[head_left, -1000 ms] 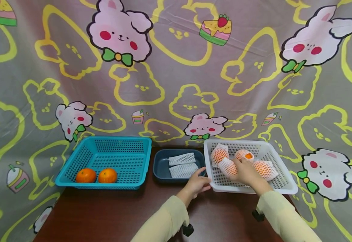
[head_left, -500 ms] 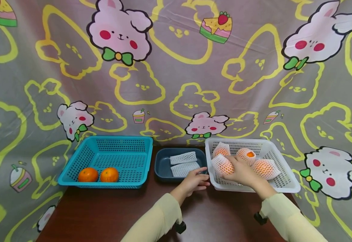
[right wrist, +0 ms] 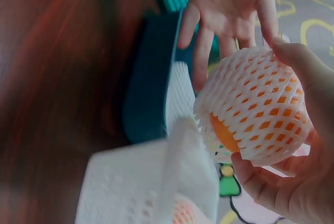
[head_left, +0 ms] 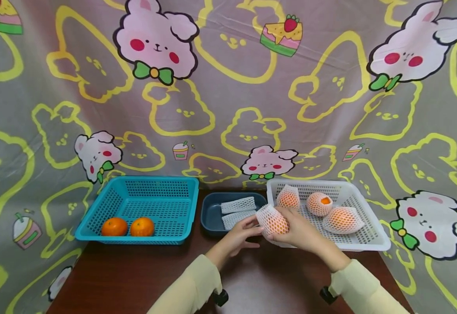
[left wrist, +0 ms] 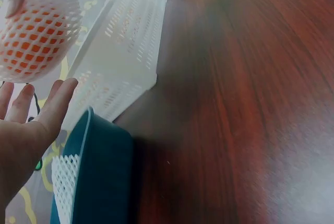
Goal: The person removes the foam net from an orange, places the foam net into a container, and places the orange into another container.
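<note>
My right hand [head_left: 300, 233] grips an orange in a white foam net [head_left: 276, 222], held in front of the white basket's left end. In the right wrist view, thumb and fingers curl round the netted orange [right wrist: 261, 106], and bare peel shows at one opening. My left hand [head_left: 233, 240] has its fingers spread close beside the net. From the left wrist view, the left hand [left wrist: 28, 135] lies just under the fruit, palm turned towards it; whether it touches, I cannot tell. Three more netted oranges, one of them [head_left: 343, 219] at the right, lie in the white basket [head_left: 373, 233].
Left on the brown table [head_left: 142, 279] stands a turquoise basket [head_left: 157, 209] with two bare oranges [head_left: 114, 227]. A dark blue tray [head_left: 209, 218] between the baskets holds two foam nets [head_left: 238, 205]. Behind them hangs a patterned curtain [head_left: 228, 96].
My right hand has lifted one netted orange out of the white basket and carried it left, towards my left hand. The left hand has drawn back slightly to the left.
</note>
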Action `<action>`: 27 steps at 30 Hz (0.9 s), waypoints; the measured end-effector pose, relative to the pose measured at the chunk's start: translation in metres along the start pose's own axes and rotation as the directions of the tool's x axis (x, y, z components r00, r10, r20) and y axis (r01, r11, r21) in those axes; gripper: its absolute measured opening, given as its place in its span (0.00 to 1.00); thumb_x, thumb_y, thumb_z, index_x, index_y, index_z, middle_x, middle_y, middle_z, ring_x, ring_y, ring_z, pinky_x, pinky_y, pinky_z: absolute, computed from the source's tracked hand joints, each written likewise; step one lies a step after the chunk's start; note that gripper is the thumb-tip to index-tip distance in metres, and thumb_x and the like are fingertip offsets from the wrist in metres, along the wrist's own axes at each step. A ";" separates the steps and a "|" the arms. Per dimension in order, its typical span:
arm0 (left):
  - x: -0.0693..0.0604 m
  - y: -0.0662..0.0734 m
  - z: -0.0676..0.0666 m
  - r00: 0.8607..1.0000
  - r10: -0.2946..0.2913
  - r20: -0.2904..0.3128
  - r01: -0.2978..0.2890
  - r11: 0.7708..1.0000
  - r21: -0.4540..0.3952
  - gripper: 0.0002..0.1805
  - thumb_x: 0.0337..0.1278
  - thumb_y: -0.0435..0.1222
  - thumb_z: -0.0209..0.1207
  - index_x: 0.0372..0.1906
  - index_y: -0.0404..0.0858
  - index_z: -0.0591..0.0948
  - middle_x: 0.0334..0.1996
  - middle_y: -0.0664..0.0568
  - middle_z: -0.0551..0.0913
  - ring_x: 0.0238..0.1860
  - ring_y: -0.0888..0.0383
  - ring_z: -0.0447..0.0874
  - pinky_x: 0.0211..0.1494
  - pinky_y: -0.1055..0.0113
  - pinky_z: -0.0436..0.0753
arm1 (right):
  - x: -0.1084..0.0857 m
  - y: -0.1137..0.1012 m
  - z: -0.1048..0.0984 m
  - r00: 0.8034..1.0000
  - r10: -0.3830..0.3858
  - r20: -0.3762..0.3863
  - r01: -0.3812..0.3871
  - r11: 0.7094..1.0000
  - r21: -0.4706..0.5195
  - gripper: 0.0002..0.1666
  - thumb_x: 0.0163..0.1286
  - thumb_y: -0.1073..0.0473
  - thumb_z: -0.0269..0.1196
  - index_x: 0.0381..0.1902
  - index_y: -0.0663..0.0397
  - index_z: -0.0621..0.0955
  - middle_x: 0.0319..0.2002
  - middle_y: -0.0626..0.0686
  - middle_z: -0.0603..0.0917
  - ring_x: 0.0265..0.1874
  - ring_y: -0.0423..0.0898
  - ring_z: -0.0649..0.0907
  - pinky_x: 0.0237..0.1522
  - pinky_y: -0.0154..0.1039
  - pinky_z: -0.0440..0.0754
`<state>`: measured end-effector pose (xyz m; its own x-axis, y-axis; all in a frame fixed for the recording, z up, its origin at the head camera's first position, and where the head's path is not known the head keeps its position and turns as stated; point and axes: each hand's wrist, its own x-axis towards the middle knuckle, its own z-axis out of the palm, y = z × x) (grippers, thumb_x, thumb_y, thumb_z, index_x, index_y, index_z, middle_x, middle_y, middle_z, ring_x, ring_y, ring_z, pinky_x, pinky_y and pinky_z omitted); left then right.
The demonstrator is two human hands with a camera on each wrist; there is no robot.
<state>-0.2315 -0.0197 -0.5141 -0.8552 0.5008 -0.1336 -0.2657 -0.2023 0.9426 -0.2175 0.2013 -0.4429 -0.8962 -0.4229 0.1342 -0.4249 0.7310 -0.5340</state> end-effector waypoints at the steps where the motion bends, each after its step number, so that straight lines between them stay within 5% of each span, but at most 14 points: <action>1: -0.003 -0.001 -0.002 1.000 0.003 0.000 -0.003 1.000 -0.001 0.32 0.70 0.38 0.60 0.76 0.38 0.68 0.72 0.42 0.70 0.63 0.45 0.77 0.60 0.35 0.76 | -0.001 -0.002 0.004 1.000 -0.002 -0.001 0.002 1.000 0.021 0.52 0.56 0.40 0.78 0.69 0.64 0.72 0.59 0.66 0.77 0.49 0.57 0.81 0.49 0.57 0.81; 8: -0.026 -0.013 -0.017 0.999 0.032 0.004 -0.032 0.999 0.021 0.34 0.70 0.39 0.62 0.75 0.32 0.67 0.70 0.38 0.73 0.60 0.49 0.79 0.60 0.41 0.79 | -0.011 -0.004 0.042 0.999 -0.030 0.014 0.027 0.978 0.209 0.50 0.59 0.45 0.78 0.71 0.63 0.71 0.60 0.62 0.77 0.54 0.55 0.80 0.51 0.52 0.81; 14: -0.044 -0.026 -0.028 0.995 0.080 -0.062 -0.074 0.992 0.099 0.34 0.66 0.37 0.67 0.71 0.28 0.71 0.65 0.38 0.77 0.55 0.53 0.82 0.53 0.57 0.85 | -0.020 0.001 0.074 0.993 -0.038 0.114 -0.025 0.862 0.506 0.46 0.67 0.53 0.73 0.74 0.64 0.64 0.63 0.64 0.76 0.58 0.56 0.79 0.54 0.46 0.81; 18: -0.050 -0.035 -0.035 0.989 0.131 -0.070 -0.114 0.973 0.203 0.30 0.63 0.34 0.69 0.68 0.28 0.76 0.62 0.39 0.80 0.56 0.53 0.82 0.55 0.61 0.83 | -0.024 0.005 0.093 0.989 -0.024 0.146 -0.068 0.805 0.590 0.43 0.69 0.57 0.71 0.74 0.63 0.64 0.64 0.66 0.75 0.60 0.59 0.79 0.53 0.43 0.81; 27: -0.056 -0.046 -0.050 0.983 0.174 -0.060 -0.139 0.915 0.379 0.31 0.57 0.30 0.72 0.66 0.29 0.78 0.62 0.40 0.81 0.59 0.52 0.81 0.60 0.61 0.79 | -0.018 0.013 0.126 0.987 0.000 0.163 -0.089 0.836 0.541 0.41 0.65 0.53 0.75 0.72 0.59 0.72 0.61 0.59 0.82 0.53 0.48 0.82 0.51 0.39 0.80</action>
<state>-0.1937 -0.0810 -0.5650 -0.9135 0.4067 0.0145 0.0445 0.0644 0.9969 -0.1908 0.1506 -0.5573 -0.8633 -0.5047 -0.0036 -0.2062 0.3592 -0.9102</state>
